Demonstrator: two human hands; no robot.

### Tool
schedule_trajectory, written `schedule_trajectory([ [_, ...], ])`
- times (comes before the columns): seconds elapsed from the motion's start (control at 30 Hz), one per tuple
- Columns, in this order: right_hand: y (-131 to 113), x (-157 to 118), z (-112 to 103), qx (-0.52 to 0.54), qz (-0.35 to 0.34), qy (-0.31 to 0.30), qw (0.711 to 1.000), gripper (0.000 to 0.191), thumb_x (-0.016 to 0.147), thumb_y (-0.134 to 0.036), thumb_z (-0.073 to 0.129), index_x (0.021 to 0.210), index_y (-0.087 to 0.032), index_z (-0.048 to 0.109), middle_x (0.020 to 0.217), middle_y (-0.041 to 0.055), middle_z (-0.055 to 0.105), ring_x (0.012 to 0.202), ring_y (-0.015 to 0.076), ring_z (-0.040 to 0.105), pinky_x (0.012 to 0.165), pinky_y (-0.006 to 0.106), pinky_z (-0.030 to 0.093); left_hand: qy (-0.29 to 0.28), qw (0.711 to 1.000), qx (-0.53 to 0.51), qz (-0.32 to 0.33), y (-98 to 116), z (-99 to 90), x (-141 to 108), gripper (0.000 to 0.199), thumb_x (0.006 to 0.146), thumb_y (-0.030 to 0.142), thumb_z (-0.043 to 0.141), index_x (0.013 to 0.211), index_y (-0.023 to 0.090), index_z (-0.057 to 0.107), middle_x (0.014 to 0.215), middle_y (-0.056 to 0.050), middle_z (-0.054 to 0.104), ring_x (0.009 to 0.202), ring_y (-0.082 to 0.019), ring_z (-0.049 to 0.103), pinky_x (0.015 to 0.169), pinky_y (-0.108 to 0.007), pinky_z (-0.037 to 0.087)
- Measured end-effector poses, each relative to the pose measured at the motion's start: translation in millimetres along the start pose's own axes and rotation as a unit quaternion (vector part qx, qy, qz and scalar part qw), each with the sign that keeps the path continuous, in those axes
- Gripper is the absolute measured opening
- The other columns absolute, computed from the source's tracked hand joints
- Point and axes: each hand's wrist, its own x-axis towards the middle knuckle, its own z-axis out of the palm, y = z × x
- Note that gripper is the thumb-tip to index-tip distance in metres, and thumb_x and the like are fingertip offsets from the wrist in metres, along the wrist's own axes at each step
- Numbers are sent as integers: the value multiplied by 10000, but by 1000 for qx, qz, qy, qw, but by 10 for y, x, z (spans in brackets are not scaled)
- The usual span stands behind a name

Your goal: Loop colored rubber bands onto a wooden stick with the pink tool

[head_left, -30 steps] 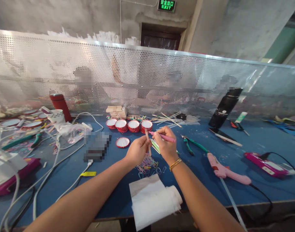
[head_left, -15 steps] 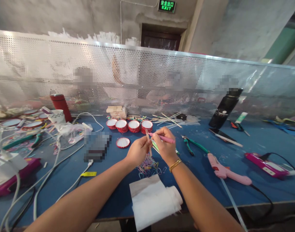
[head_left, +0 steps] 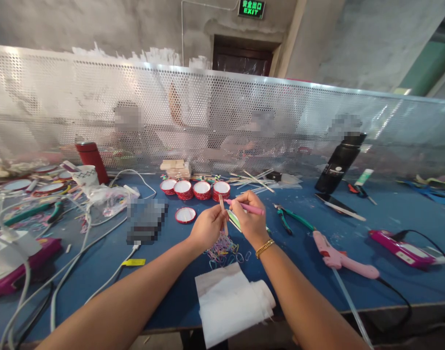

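My left hand [head_left: 208, 226] is closed on a flat wooden craft stick [head_left: 223, 209], held nearly upright at the middle of the table. Pinched in my right hand [head_left: 252, 218] is a pink pen [head_left: 250, 208], its tip at or close to the stick's upper part. Below the hands lies a loose pile of colourful rubber bands [head_left: 222, 252]. A green-and-white strip [head_left: 234, 219] shows partly behind my right hand. Just beyond stand several stacks of round red-rimmed white discs [head_left: 202, 189], and a single disc [head_left: 185, 215] lies left of my hands.
White sheet material [head_left: 233, 306] lies at the front edge. To the right are green-handled pliers [head_left: 286, 221], a pink glue gun [head_left: 344, 260] and a black bottle [head_left: 339, 165]. Cables [head_left: 87, 243], a phone-like device [head_left: 147, 221] and a red flask [head_left: 93, 163] occupy the left. A perforated metal screen [head_left: 215, 112] stands behind.
The craft stick has tilted slightly in my left hand, its top shifting a little to the left. My right hand with the pen has barely moved.
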Motion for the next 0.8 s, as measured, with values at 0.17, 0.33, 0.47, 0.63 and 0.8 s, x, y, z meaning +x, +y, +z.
schedule_trajectory([
  [0.17,-17,-1,-9,16,9,0,1000,170,853,-288,620,705,-227,562,677,-8,624,657,170,603,650,312,485,4,1000,-1,3,2,-4,-3,387,958,500,403,743,192,497,604,30,498,542,-113,432,518,-242,315],
  [0.33,-40,-16,0,5,-15,-5,1000,167,851,-254,609,693,-226,560,680,-8,616,673,170,599,668,311,479,1,1000,2,3,5,-4,-2,389,961,503,403,749,192,498,593,36,481,541,-113,432,520,-245,314],
  [0.47,-28,-24,14,0,-21,-13,1000,149,840,-229,608,700,-226,558,685,-9,618,678,170,600,669,309,472,1,1000,17,8,36,-9,-11,396,960,503,407,725,192,473,594,34,483,542,-111,426,521,-247,303],
  [0.63,-2,0,-1,-20,-21,0,1000,160,836,-255,610,692,-228,546,660,-13,604,649,170,583,652,313,461,7,999,35,5,75,-20,-26,376,962,475,408,724,193,480,600,29,504,552,-115,436,530,-249,318],
  [0.8,2,17,-30,-4,-5,13,1000,165,844,-279,608,699,-231,543,664,-11,613,653,173,593,669,321,476,10,999,39,2,36,-31,0,363,960,472,393,772,193,529,596,33,511,544,-119,444,531,-250,324],
])
